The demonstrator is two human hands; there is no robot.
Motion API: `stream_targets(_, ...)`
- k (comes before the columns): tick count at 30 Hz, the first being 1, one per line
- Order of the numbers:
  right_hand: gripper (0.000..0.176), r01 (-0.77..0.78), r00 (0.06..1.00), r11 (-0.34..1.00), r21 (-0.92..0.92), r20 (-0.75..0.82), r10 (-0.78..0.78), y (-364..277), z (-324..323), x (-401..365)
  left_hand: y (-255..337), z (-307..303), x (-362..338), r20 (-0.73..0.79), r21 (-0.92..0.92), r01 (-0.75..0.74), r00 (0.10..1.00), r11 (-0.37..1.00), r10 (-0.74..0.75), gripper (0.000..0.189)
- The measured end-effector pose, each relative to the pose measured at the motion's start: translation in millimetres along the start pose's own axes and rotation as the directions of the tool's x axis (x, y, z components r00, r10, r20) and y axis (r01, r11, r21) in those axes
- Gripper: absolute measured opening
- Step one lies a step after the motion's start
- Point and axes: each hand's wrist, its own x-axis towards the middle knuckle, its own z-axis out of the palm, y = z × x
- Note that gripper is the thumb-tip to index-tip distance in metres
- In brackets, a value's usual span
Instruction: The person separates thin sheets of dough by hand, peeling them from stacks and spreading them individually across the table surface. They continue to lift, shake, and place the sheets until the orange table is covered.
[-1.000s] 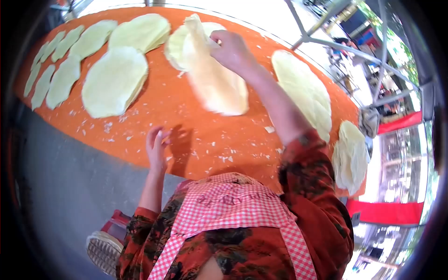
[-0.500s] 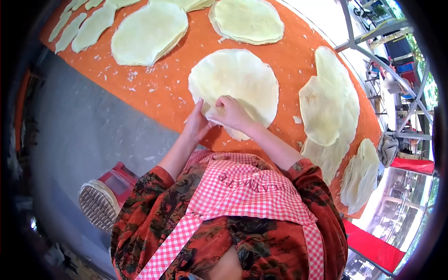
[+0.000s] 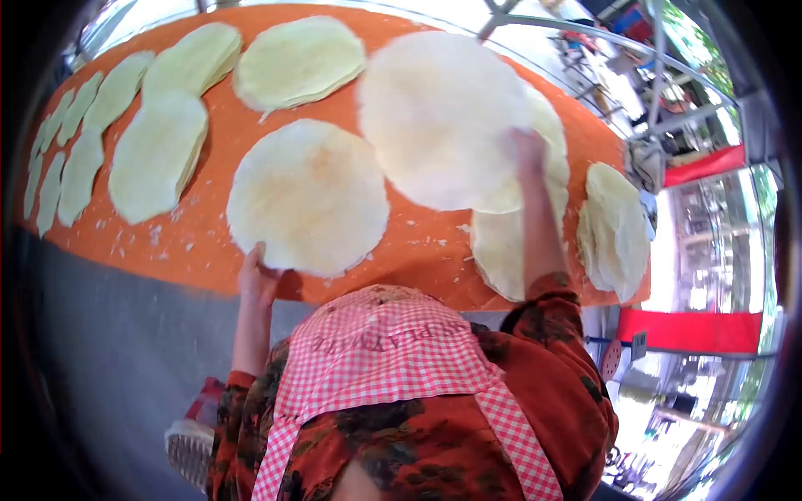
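Note:
A round thin flatbread sheet (image 3: 307,199) lies on the orange table cover (image 3: 225,250) in front of me. My left hand (image 3: 258,275) pinches its lower left edge. Another large round sheet (image 3: 439,117), blurred by motion, is held by my right hand (image 3: 528,154) at its right side. It hangs above the cover and partly hides the pale sheets (image 3: 501,250) lying to the right. My right fingers are blurred but closed on the sheet's edge.
Stacks of round sheets (image 3: 159,154) (image 3: 301,60) lie at the left and back. Smaller long pieces (image 3: 81,175) sit at the far left. A folded pile (image 3: 614,234) rests near the right end. Metal frame poles (image 3: 660,67) stand beyond the table.
My right hand has moved right and away from me, now with a separate sheet in it. My left hand has shifted left along the near sheet's edge. The view has turned right.

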Motion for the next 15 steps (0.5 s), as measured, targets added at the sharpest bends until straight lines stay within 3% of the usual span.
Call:
stream_targets(1, 0.033, -0.05, 0.998, 0.995, -0.088, -0.047, 0.046, 57, -31, 30, 2, 3, -6, 0.0, -0.035, 0.006, 1.0, 0.999, -0.006, 0.046)
stream_targets(2, 0.043, -0.016, 0.999, 0.941, -0.338, -0.031, 0.005, 98, -60, 43, 6, 12, -15, 0.119, -0.094, 0.009, 0.993, 0.996, 0.002, 0.051)
stream_targets(3, 0.056, 0.091, 0.873, 0.693, -0.715, -0.278, -0.4, 133, -58, 27, 9, 23, -21, 0.24, -0.146, 0.017, 0.971, 0.989, 0.019, 0.057)
stream_targets(5, 0.069, -0.011, 0.894, 0.489, -0.872, -0.228, -0.386, 40, -27, -59, 9, 30, -26, 0.283, -0.231, 0.052, 0.959, 0.972, 0.016, 0.064)
stream_targets(7, 0.06, 0.407, 0.86, 0.657, -0.635, 0.024, -0.51, 58, 27, -87, 9, 35, -22, 0.347, -0.254, 0.058, 0.937, 0.966, 0.035, 0.062)
stream_targets(8, 0.056, 0.545, 0.83, 0.801, -0.247, 0.292, -0.475, 53, 65, -118, 7, 34, -23, 0.382, -0.259, 0.076, 0.923, 0.963, 0.03, 0.061)
stream_targets(9, 0.063, 0.45, 0.751, 0.893, -0.007, 0.544, -0.374, 18, 104, -161, 6, 34, -23, 0.372, -0.243, 0.046, 0.927, 0.969, 0.049, 0.061)
stream_targets(10, 0.07, 0.223, 0.612, 0.966, 0.13, 0.753, -0.243, -18, 144, -203, 5, 35, -20, 0.373, -0.222, 0.021, 0.926, 0.975, 0.065, 0.061)
stream_targets(11, 0.074, 0.368, 0.504, 0.927, -0.074, 0.854, -0.132, -36, 168, -241, 4, 41, -14, 0.386, -0.198, 0.007, 0.92, 0.98, 0.072, 0.06)
stream_targets(12, 0.078, 0.501, 0.376, 0.845, 0.187, 0.833, -0.407, -77, 188, -265, 4, 41, -11, 0.462, -0.213, 0.023, 0.884, 0.977, 0.08, 0.061)
stream_targets(13, 0.073, 0.697, 0.329, 0.706, 0.128, 0.817, -0.473, -73, 212, -281, 7, 57, -17, 0.324, -0.15, -0.029, 0.943, 0.988, 0.077, 0.061)
stream_targets(14, 0.057, 0.586, 0.446, 0.809, 0.044, 0.816, -0.368, -82, 224, -291, 10, 63, -17, 0.379, -0.19, 0.025, 0.924, 0.981, 0.05, 0.061)
stream_targets(15, 0.038, 0.622, 0.457, 0.783, -0.02, 0.821, -0.342, -86, 233, -287, 12, 63, -16, 0.416, -0.199, 0.025, 0.907, 0.98, 0.062, 0.061)
